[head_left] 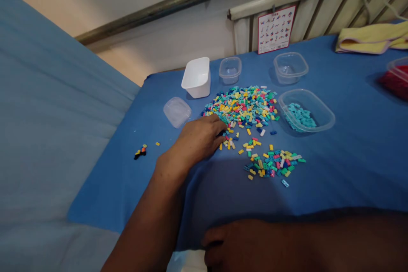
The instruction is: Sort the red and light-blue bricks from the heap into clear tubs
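My left hand reaches to the near left edge of a heap of small multicoloured toy bricks. Its fingers are curled down among the bricks, and whatever lies between the fingertips is hidden. Closer to me, a smaller scatter of mixed bricks lies on the blue cloth. A clear plastic tub right of the heap holds turquoise bricks. At the near table edge, in shadow, rests my right hand with bent fingers; I cannot see what they hold, if anything.
Behind the heap stand a white tub, a small clear tub and another clear tub. A clear lid lies left. A few black and orange pieces sit further left. A yellow cloth and a container with red contents are right.
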The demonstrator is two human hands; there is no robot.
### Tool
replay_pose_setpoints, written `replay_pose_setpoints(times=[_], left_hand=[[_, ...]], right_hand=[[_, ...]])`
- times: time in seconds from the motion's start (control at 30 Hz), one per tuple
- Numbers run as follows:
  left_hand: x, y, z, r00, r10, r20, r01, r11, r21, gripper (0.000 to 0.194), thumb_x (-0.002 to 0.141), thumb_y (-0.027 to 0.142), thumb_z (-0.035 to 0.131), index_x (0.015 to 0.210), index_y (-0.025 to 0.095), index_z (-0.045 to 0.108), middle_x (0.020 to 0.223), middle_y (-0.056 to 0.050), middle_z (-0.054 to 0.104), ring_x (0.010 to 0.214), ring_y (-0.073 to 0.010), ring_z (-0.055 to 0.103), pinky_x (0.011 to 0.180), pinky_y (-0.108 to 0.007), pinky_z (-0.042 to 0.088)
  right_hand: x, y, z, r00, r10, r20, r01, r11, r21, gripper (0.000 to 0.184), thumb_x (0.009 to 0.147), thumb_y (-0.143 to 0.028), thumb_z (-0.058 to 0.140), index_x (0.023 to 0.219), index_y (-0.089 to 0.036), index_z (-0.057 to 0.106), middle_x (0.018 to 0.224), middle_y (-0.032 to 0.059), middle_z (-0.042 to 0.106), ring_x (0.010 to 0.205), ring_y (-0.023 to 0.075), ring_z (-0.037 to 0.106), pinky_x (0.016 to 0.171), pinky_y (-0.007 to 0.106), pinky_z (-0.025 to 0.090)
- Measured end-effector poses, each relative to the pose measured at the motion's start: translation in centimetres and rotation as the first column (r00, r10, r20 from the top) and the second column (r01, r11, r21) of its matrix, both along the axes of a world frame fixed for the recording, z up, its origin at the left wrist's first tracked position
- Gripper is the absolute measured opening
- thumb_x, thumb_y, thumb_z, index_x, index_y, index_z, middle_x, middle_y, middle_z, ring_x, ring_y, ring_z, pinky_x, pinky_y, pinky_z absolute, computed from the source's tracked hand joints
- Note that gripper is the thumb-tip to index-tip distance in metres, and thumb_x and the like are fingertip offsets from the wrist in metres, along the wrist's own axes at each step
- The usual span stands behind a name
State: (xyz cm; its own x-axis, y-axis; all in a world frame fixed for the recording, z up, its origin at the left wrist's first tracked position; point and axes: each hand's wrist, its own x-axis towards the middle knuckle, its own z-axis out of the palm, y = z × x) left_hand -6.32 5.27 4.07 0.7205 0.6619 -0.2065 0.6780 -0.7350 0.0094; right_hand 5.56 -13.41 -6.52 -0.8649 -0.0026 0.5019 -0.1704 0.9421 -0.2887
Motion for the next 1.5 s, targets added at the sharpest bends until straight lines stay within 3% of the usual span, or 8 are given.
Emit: replay_pose_setpoints(times=[0.23, 0.4, 0.57, 0.77, 1.1, 1.5], left_hand=[[0.0, -0.1, -0.3, 1.000, -0.023, 0.014, 0.023, 1.000, -0.012, 0.026, 0.110, 0.025, 0.057, 0.129, 0.023, 0.075, 0.127, -0.009, 0.075, 0.115, -0.0284, 0.073, 0.087, -0.039, 0.058], [0.1, -0.1, -0.3, 1.000, 0.004, 0.020, -0.003, 1.000, -0.025, 0.022, 0.109, 0.026, 0.056, 0.120, 0.022, 0.075, 0.121, -0.011, 0.074, 0.113, -0.0285, 0.072, 0.087, -0.039, 0.058], [0.3, -0.3, 0.0, 0.998, 0.007, 0.057, 0.000, 0.992, -0.125, 0.025, 0.106, 0.028, 0.063, 0.127, 0.023, 0.074, 0.126, -0.010, 0.073, 0.113, -0.0280, 0.072, 0.095, -0.041, 0.058], [0.5, -0.5, 0.0, 0.997, 0.035, 0.062, -0.028, 0.993, -0.117, 0.031, 0.108, 0.034, 0.061, 0.135, 0.025, 0.072, 0.128, -0.010, 0.070, 0.116, -0.0288, 0.071, 0.094, -0.041, 0.057], [1.2, -0.7, -0.6, 0.994, -0.008, 0.105, 0.022, 0.991, -0.131, 0.026, 0.110, 0.030, 0.055, 0.128, 0.022, 0.073, 0.123, -0.011, 0.071, 0.120, -0.0285, 0.070, 0.098, -0.041, 0.057], [1.0, -0.4, -0.9, 0.994, 0.021, 0.111, -0.006, 0.991, -0.135, 0.015, 0.107, 0.034, 0.063, 0.112, 0.021, 0.069, 0.115, -0.009, 0.075, 0.102, -0.0262, 0.070, 0.084, -0.038, 0.053]], right_hand=[[0.1, 0.1, 0.4, 1.000, 0.008, -0.002, -0.008, 1.000, -0.003, 0.029, 0.095, -0.021, 0.083, 0.069, -0.025, 0.070, 0.084, -0.0032, 0.076, 0.089, 0.0155, 0.064, 0.113, 0.034, 0.045], [0.1, 0.3, 0.6, 1.000, 0.013, -0.002, -0.013, 1.000, -0.002, 0.032, 0.094, -0.021, 0.084, 0.067, -0.026, 0.067, 0.083, -0.0032, 0.076, 0.090, 0.0162, 0.065, 0.111, 0.034, 0.045], [-0.1, 0.2, 0.3, 1.000, 0.022, 0.006, -0.022, 1.000, -0.002, 0.035, 0.093, -0.021, 0.084, 0.065, -0.026, 0.064, 0.085, -0.0025, 0.077, 0.089, 0.0161, 0.065, 0.106, 0.033, 0.047], [-0.3, 0.0, -0.2, 1.000, 0.023, 0.010, -0.023, 1.000, 0.001, 0.037, 0.092, -0.019, 0.085, 0.064, -0.025, 0.063, 0.082, -0.0019, 0.076, 0.087, 0.0166, 0.064, 0.107, 0.034, 0.046], [-0.2, -0.1, -0.4, 1.000, 0.017, 0.005, -0.016, 1.000, -0.023, 0.035, 0.094, -0.019, 0.084, 0.066, -0.026, 0.065, 0.085, -0.0022, 0.077, 0.092, 0.0169, 0.065, 0.106, 0.034, 0.046], [-0.2, 0.2, 0.3, 1.000, 0.023, -0.005, -0.023, 1.000, 0.000, 0.036, 0.091, -0.020, 0.086, 0.063, -0.026, 0.064, 0.084, -0.0027, 0.077, 0.090, 0.0166, 0.065, 0.106, 0.033, 0.047]])
